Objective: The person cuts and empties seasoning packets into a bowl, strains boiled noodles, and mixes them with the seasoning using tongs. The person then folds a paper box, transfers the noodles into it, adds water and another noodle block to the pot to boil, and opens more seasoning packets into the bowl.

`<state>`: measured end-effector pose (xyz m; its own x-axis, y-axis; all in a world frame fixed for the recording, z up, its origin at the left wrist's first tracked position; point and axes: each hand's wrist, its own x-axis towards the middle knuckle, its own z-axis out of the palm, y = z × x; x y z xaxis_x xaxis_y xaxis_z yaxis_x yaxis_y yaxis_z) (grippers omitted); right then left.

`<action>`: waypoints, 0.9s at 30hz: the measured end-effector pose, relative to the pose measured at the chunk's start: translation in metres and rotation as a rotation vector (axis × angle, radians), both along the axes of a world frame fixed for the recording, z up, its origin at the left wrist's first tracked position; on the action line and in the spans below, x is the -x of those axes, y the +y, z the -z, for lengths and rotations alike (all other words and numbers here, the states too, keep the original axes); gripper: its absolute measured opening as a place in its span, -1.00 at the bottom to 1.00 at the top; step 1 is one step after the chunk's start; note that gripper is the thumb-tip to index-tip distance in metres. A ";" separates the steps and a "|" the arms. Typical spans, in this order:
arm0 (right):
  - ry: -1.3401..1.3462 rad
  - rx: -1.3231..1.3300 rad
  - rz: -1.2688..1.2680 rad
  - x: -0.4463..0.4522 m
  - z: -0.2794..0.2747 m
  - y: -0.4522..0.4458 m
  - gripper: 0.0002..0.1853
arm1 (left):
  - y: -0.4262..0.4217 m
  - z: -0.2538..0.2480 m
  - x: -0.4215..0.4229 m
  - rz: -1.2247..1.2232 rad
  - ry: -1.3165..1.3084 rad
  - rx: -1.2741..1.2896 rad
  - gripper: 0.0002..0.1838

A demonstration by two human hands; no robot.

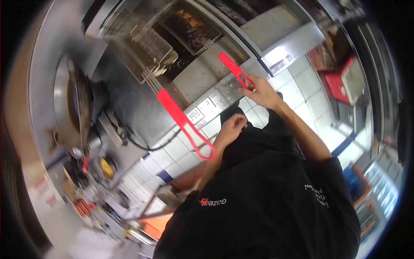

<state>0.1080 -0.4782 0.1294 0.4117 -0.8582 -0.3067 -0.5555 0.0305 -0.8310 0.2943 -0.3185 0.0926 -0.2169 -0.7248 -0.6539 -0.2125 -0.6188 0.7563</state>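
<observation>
My right hand is closed round the end of the red handle of a fry basket. This basket's wire end sits over the fryer well, where dark oil and orange-brown bits show. My left hand hangs in front of my waist with its fingers curled, and nothing shows in it. Left of it, a second fry basket points its red handle towards me. That basket's wire mesh rests at the fryer's back left, and no hand touches it.
A large wok stands at the left. Below it are a bowl with yellow contents and a red-handled utensil. A black cable loops off the steel counter. A red bin stands to the right on the white-tiled floor.
</observation>
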 end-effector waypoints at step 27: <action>0.282 -0.857 0.560 0.605 0.065 0.241 -0.65 | -0.131 -0.064 0.134 -1.061 0.141 0.226 -0.56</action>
